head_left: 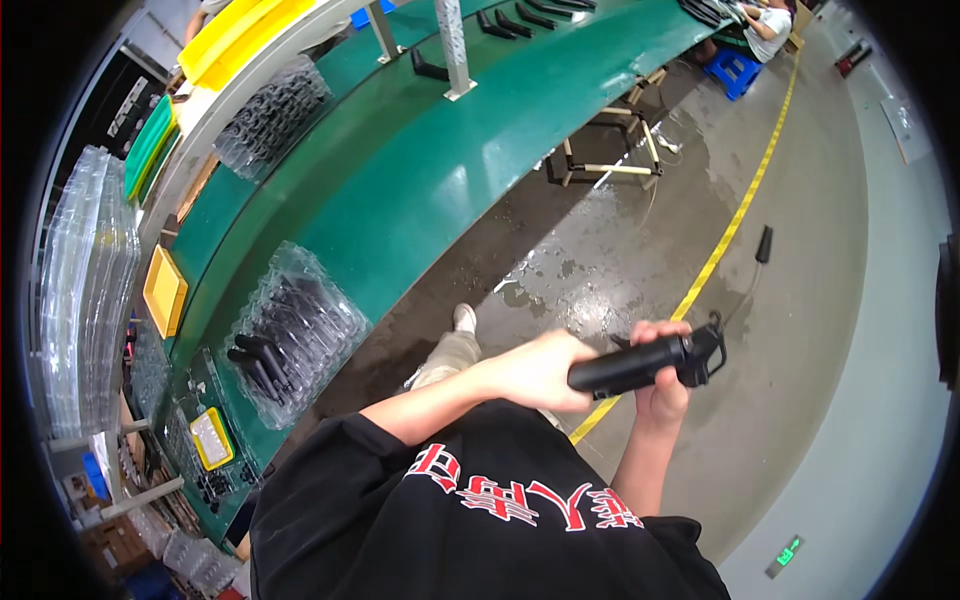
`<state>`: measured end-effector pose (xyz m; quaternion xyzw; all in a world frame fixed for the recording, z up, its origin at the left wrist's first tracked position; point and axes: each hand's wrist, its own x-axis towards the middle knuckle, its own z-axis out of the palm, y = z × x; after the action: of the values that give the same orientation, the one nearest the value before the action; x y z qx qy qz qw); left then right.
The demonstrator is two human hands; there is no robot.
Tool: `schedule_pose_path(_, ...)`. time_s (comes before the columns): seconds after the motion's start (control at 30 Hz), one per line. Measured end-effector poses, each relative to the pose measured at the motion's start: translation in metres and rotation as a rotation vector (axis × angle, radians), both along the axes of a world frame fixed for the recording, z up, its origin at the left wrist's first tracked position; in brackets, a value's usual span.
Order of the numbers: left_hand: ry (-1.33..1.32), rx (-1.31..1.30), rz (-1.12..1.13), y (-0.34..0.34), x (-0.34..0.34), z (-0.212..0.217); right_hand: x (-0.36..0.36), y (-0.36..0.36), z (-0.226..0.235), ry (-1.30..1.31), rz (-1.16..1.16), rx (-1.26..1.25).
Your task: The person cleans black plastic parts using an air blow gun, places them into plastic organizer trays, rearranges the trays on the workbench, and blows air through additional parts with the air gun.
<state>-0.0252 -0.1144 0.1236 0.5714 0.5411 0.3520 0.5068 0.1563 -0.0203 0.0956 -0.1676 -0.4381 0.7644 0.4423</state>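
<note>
Both my hands are on a black cylindrical handheld tool (pixel 632 368), held nearly level in front of me above the floor. A hooked loop sticks out at its right end. My left hand (pixel 548 370) is closed round its left end, slightly blurred. Around the part near the loop, my right hand (pixel 662 385) is closed, thumb below and fingers above. A thin cord seems to run up from the loop end to a small black tapered piece (pixel 765 244). The tool's left tip is hidden by my left hand.
A long green workbench (pixel 400 210) curves along my left, carrying a clear plastic tray (pixel 345 325) of black parts. Stacked clear trays (pixel 85 290) and yellow bins (pixel 164 290) stand farther left. A metal post (pixel 454 50) rises from the bench. Someone sits near a blue stool (pixel 733 72).
</note>
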Motion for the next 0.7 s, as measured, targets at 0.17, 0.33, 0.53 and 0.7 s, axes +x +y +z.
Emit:
schedule_pose_path(0.17,-1.169,-0.388,-0.663,-0.005,0.001,-0.010,-0.034,0.006,0.043,0.355,0.259,0.279)
schedule_pose_path(0.33,-1.636,-0.465,-1.182,0.001,0.020,-0.015,-0.064,0.018,0.082,0.567,0.555,0.566)
schedule_pose_path(0.53,-1.813,-0.436,-0.922,0.032,-0.056,-0.008,-0.092,0.012,0.074,-0.055,-0.118,0.114)
schedule_pose_path(0.7,-1.634,-0.338,0.271,0.068,-0.160,-0.025,-0.079,0.006,0.028,-0.548,-0.123,0.252)
